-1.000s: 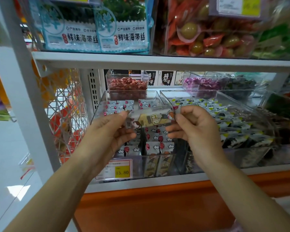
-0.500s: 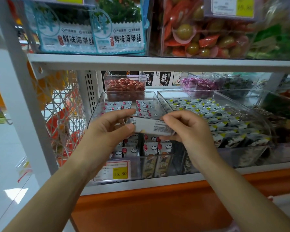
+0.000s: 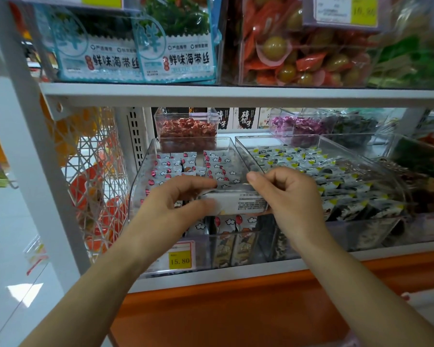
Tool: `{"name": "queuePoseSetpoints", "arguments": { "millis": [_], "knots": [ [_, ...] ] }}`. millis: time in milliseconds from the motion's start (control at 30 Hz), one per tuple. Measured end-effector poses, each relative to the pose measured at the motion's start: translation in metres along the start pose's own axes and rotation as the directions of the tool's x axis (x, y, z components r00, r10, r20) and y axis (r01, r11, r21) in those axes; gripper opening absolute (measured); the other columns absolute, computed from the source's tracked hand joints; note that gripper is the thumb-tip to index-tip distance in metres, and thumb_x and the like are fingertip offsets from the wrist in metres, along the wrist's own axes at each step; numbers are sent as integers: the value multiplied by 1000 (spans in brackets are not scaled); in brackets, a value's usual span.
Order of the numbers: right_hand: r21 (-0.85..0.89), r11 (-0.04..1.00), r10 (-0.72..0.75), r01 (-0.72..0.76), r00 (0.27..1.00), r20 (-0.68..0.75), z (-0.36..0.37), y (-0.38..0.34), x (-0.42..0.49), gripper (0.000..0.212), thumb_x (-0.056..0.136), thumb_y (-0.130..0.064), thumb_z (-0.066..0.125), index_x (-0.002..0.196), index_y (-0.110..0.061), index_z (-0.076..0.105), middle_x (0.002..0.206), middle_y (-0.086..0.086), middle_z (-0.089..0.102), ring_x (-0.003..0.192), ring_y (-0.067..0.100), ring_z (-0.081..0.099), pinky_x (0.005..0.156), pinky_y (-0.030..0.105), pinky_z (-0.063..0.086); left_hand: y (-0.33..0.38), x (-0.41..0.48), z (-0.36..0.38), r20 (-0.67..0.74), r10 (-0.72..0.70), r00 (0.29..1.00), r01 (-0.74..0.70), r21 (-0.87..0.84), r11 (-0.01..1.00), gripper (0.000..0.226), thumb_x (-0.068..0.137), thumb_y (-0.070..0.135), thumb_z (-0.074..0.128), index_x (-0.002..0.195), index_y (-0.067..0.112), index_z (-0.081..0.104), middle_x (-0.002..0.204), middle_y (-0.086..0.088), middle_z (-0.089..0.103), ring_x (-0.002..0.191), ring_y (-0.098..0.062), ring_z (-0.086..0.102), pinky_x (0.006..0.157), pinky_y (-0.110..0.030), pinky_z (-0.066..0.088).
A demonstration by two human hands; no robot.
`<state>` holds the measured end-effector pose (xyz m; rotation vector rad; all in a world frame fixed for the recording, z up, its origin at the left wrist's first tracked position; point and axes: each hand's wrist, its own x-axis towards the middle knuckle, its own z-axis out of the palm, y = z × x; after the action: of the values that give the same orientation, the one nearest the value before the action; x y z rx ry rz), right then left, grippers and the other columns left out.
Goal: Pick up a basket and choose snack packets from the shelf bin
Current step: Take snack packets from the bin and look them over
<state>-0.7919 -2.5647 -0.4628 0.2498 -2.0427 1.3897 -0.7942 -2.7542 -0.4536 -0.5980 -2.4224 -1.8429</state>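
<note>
Above the clear plastic shelf bin [image 3: 145, 171] of cloud-printed packets, the left hand [image 3: 171, 204] and right hand [image 3: 286, 196] each pinch one end of a white rectangular snack packet [image 3: 243, 202].

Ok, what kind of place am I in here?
Most likely a shop's snack aisle: clear bins of wrapped packets on white shelves, with a yellow price tag reading 15.80.

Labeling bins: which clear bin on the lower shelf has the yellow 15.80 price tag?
The front-left bin of cloud-print packets, tag on its front wall. The bin to its right holds yellow-cornered dark packets.
</note>
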Motion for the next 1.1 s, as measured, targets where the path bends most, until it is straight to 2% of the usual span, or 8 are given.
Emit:
{"name": "queuePoseSetpoints", "arguments": {
  "millis": [167, 233, 300, 400, 567, 867, 1000, 1100],
  "knots": [
    [-41, 999, -19, 21, 998, 51, 3, -4, -3, 32, 84, -24, 65, 60, -4, 60, 52, 6, 50, 49, 7, 43, 49, 16, 33, 3, 2, -1, -55, -28, 998, 27, -5, 1000, 8, 79, 26, 67, 78, 23, 74, 79, -1, 71, 66, -9, 63, 57, -16, 49],
    [-18, 999, -25, 26, 997, 77, 4, -5, -4, 29, 84, -22, 65, 59, -9, 60, 51, -1, 50, 49, 5, 45, 48, 13, 34, 3, 3, -5, -55, -47, 997, 46, -3, 999, 13, 75, 31, 67, 73, 21, 75, 74, -5, 70, 65, -20, 61, 61, -28, 50],
    [6, 1000, -28, 27, 994, 103, 6, -5, -5, 28, 84, -21, 65, 63, -4, 63, 55, 7, 56, 51, 10, 48, 49, 18, 36, 3, 3, -10, -73, -49, 996, 51, 30, 998, 16, 76, 34, 66, 72, 22, 75, 72, -12, 68, 63, -30, 56, 64, -39, 48],
    [28, 999, -26, 23, 992, 126, 7, -5, -6, 26, 84, -21, 65, 66, -3, 65, 61, 12, 61, 54, 15, 54, 50, 22, 40, 4, 2, -14, -74, -27, 997, 35, 103, 994, 17, 79, 36, 63, 73, 26, 75, 71, -14, 68, 60, -28, 57, 61, -46, 53],
    [157, 976, 85, -149, 933, 351, -2, -5, -1, 11, 82, -14, 66, 74, -20, 71, 73, -3, 72, 67, 11, 68, 52, 21, 55, 1, 4, -20, -122, 32, 992, -10, 175, 985, 19, 86, 23, 61, 72, 20, 74, 66, 9, 69, 53, -2, 58, 45, -10, 43],
    [108, 968, 168, -226, 906, 389, -8, -2, 4, 17, 89, -9, 58, 77, -12, 70, 74, -2, 72, 66, 14, 69, 54, 27, 58, 0, 4, -11, -106, 80, 991, -59, 187, 981, 21, 89, 20, 57, 72, 15, 69, 46, 13, 53, 42, 0, 46, 43, -6, 38],
    [118, 968, 179, -220, 941, 289, -5, -1, 2, 19, 89, -9, 59, 74, -12, 70, 70, 4, 71, 63, 15, 69, 52, 32, 59, -1, 3, -3, -101, 49, 994, -38, 110, 993, 22, 91, 26, 51, 83, 16, 70, 64, 6, 64, 57, -1, 59, 51, -12, 47],
    [101, 974, 180, -200, 967, 182, -2, 0, 1, 21, 90, -12, 59, 71, -14, 69, 70, 5, 70, 65, 17, 70, 54, 39, 59, -4, 3, 1, -92, 76, 993, -53, 230, 972, 15, 85, 30, 61, 99, 32, 64, 87, 12, 64, 74, -2, 60, 58, -12, 46]
  ]
}}
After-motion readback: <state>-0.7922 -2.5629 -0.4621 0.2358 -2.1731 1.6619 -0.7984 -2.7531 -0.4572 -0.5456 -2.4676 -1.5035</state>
